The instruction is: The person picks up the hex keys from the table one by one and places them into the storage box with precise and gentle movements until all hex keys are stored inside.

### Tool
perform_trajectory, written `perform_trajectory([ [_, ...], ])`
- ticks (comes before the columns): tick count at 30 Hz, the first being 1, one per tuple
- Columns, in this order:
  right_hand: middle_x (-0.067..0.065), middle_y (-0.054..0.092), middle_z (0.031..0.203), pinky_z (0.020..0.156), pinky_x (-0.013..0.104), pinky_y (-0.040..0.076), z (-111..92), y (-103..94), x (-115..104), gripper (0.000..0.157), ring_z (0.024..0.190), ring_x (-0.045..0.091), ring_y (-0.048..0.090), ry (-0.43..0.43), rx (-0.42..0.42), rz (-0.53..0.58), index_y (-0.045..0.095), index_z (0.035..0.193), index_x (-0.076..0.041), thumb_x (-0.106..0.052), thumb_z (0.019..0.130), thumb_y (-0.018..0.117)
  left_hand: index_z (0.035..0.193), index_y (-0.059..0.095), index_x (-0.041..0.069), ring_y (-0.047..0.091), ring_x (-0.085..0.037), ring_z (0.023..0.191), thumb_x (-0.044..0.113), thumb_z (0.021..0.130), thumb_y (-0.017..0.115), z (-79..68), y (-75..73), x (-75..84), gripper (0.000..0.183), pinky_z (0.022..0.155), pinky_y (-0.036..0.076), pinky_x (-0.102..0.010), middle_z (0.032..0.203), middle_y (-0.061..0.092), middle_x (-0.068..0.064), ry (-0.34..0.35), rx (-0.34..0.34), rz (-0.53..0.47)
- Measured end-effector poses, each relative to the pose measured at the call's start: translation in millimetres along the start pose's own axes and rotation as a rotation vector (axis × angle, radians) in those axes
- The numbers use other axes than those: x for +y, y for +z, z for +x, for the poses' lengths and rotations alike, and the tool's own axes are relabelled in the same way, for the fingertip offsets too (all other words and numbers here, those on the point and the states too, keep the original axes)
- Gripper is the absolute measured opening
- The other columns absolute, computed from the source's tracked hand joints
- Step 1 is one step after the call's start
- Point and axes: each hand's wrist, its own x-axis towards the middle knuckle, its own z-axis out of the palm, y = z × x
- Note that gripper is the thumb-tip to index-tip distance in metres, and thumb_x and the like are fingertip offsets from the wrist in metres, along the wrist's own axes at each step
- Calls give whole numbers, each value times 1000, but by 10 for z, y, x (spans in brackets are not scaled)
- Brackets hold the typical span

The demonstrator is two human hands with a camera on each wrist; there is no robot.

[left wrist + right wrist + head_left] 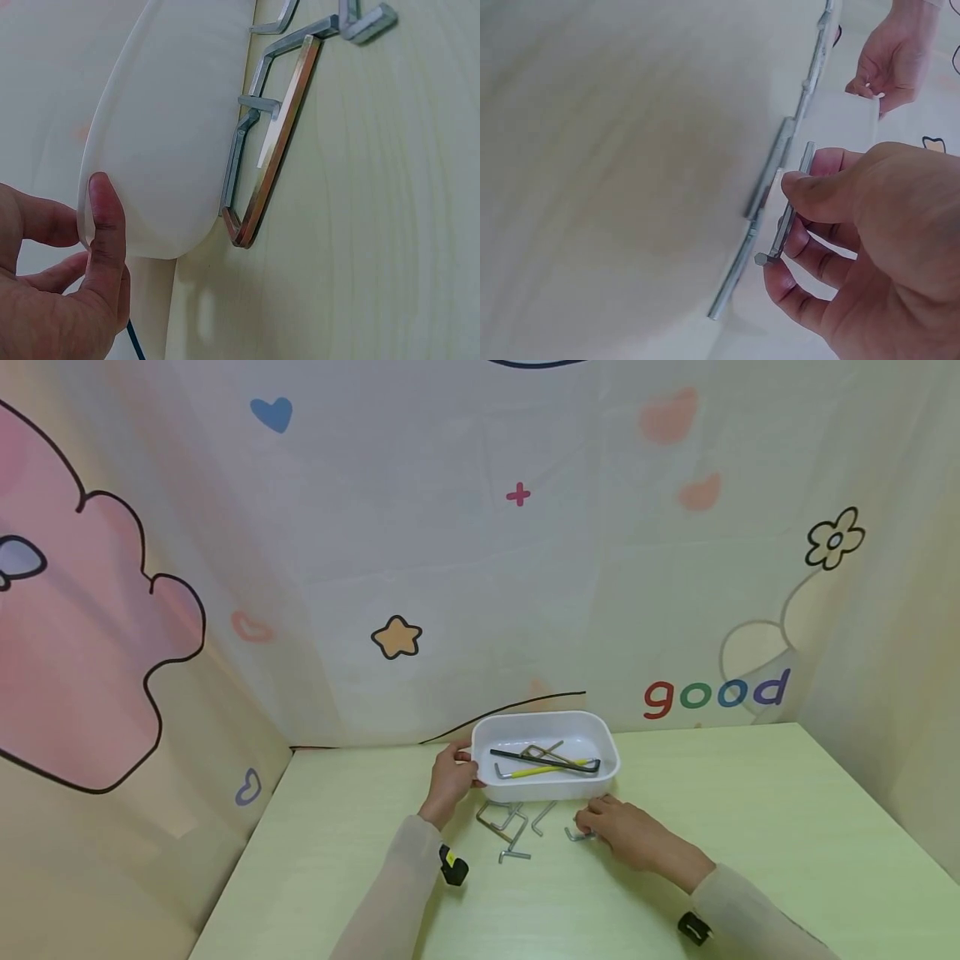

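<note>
Item: white tray [543,790], on the table [750,827]; I see the left hand [448,779] pinching its rim. Item: silver hex key [781,238], pinched by thumb and fingers of the right hand [626,833], before the tray. Step, I judge: handling one key. Next move calls for a steady pinch. Head view only: black key [517,756], yellow key [536,771] inside. Right wrist view only: held key's six-sided end.
</note>
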Motion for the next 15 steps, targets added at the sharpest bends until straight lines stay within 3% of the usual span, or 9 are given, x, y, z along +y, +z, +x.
perform_trajectory([
  [9, -8, 52, 87, 63, 25, 45, 19, -128, -64, 20, 80, 12, 49, -6, -8, -24, 60, 96, -21, -5, 88, 68, 137, 51, -1, 65, -30, 78, -8, 86, 52, -17, -22, 14, 52, 59, 60, -24, 99, 53, -14, -11, -8, 4],
  [15, -8, 53, 87, 64, 25, 45, 31, -193, -108, 21, 80, 12, 50, -44, 37, -64, 60, 97, -21, -4, 88, 68, 137, 50, -1, 65, -31, 80, -8, 86, 52, -14, -18, 30, 52, 60, 61, -25, 100, 53, -14, -20, -8, 0],
])
